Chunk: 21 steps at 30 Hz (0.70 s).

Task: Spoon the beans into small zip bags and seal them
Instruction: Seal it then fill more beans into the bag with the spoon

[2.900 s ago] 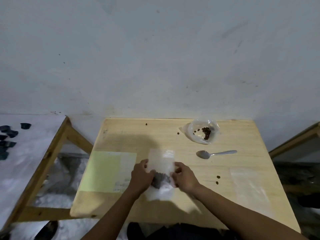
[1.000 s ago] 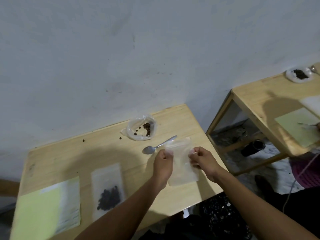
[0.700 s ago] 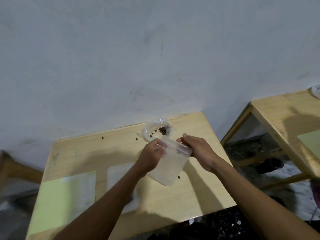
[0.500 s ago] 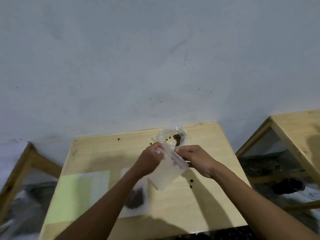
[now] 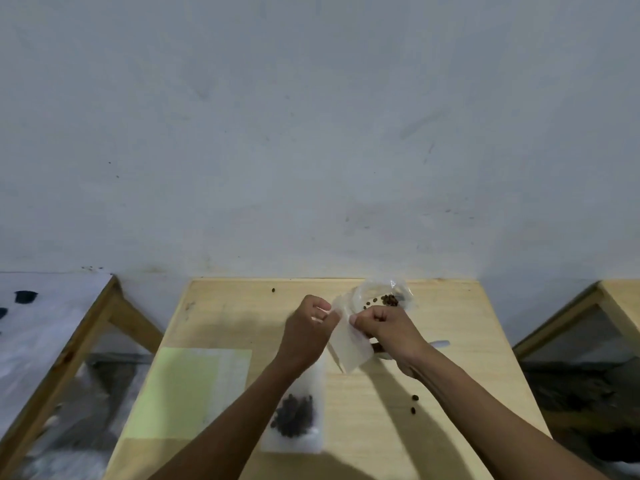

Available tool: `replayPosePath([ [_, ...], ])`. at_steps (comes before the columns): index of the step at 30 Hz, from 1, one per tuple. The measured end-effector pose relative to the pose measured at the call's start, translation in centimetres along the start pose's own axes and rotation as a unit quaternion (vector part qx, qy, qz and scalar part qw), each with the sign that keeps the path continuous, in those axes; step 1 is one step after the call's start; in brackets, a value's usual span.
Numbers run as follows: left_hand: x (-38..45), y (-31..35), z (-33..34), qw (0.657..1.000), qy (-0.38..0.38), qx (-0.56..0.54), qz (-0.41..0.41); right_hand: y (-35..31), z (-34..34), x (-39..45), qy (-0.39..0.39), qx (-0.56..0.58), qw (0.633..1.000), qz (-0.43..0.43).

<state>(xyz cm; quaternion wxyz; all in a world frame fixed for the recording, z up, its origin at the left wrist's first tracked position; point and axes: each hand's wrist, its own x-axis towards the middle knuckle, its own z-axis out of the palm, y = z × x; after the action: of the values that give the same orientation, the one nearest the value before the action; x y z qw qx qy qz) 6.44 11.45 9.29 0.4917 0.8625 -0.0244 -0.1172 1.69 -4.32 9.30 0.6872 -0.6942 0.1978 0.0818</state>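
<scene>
An empty small zip bag (image 5: 350,344) hangs above the wooden table (image 5: 450,341), pinched at its top edge by both hands. My left hand (image 5: 308,332) grips the left side of the mouth and my right hand (image 5: 388,329) grips the right side. Behind them a crumpled clear bag of loose beans (image 5: 384,297) lies near the wall. A filled zip bag (image 5: 296,415) with dark beans lies flat under my left forearm. The spoon (image 5: 440,342) is mostly hidden behind my right wrist; only its handle end shows.
A pale green sheet (image 5: 180,389) lies on the table's left half. Stray beans (image 5: 414,403) sit near my right forearm, and one (image 5: 273,290) near the far edge. Other tables stand to the left (image 5: 52,327) and right (image 5: 620,306).
The filled bag has been laid down on the table and an empty bag picked up from the right. Both hands lifted it and now pull at its mouth in front of the bean bag.
</scene>
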Motion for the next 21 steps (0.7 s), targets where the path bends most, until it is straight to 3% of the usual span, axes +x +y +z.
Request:
replayPosePath([
  [3,-0.4,1.2,-0.4,0.97,-0.083,-0.198,-0.115,-0.1,0.6,0.0,-0.032,0.02,0.999,0.009],
  [8,-0.9,2.0,-0.7,0.94,-0.093,-0.3,-0.135,0.2,0.9,0.1,-0.033,0.009,0.999,0.011],
  [11,-1.1,1.6,-0.5,0.943,-0.089,-0.29,-0.136,0.5,0.9,-0.1,-0.012,-0.027,1.0,-0.008],
  [15,-1.3,1.3,0.6,0.966,-0.048,-0.233,-0.104,1.0,1.2,-0.5,0.056,-0.179,0.978,-0.093],
  [21,-1.5,0.9,1.6,0.966,-0.004,-0.238,-0.101,2.0,1.7,-1.1,0.086,-0.237,0.957,-0.141],
])
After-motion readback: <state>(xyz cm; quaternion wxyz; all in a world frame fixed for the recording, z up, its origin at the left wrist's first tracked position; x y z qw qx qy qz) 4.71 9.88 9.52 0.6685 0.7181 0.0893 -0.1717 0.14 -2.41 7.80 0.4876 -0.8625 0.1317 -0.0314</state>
